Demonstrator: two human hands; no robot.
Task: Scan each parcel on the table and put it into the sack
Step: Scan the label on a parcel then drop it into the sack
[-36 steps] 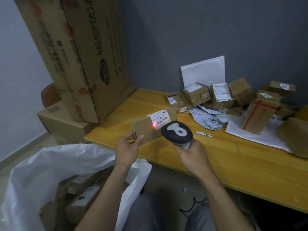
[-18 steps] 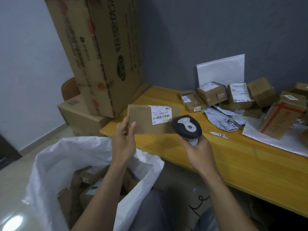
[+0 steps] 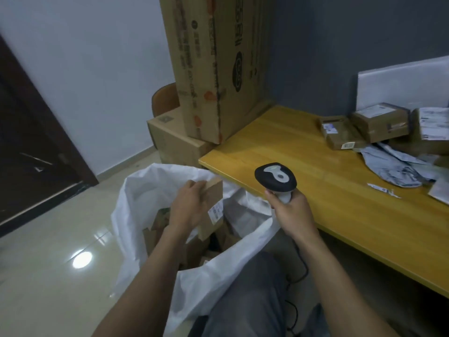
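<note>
Here the left hand [image 3: 189, 210] grips a flat brown cardboard parcel [image 3: 215, 194] from above, with the fingers curled over its upper edge. It holds the parcel tilted in the open mouth of a white woven plastic sack [image 3: 145, 190], which stands on the glossy tiled floor [image 3: 48, 251] just beside the tabletop's corner. The parcel's white shipping label [image 3: 215, 212] faces right. A barcode and lines of print show on it, but they are too blurred to read. More brown cardboard boxes [image 3: 194, 249] lie lower down in the sack.

The right hand [image 3: 291, 212] is clamped round the pale grip of a black-and-grey handheld barcode scanner [image 3: 275, 177]. The scanner's head sits over the near edge of the yellow wooden tabletop [image 3: 315, 203]. A dark cable [image 3: 302, 268] drops away below the wrist.

At the far right of the tabletop is a heap of small taped cardboard parcels [image 3: 379, 122], several with white printed labels whose text cannot be made out. A crumpled grey plastic mailer bag [image 3: 398, 169] lies in front of them, and a torn white label strip [image 3: 382, 189] lies nearer the edge. A white padded envelope [image 3: 401, 83] leans against the dark grey wall behind.

A tall brown cardboard carton [image 3: 218, 69] stands at the tabletop's left end. It carries sideways dark lettering and an oval logo, none of it legible, and it rests partly on a lower cardboard box [image 3: 175, 139]. A dark wooden door [image 3: 29, 142] is at the left.
</note>
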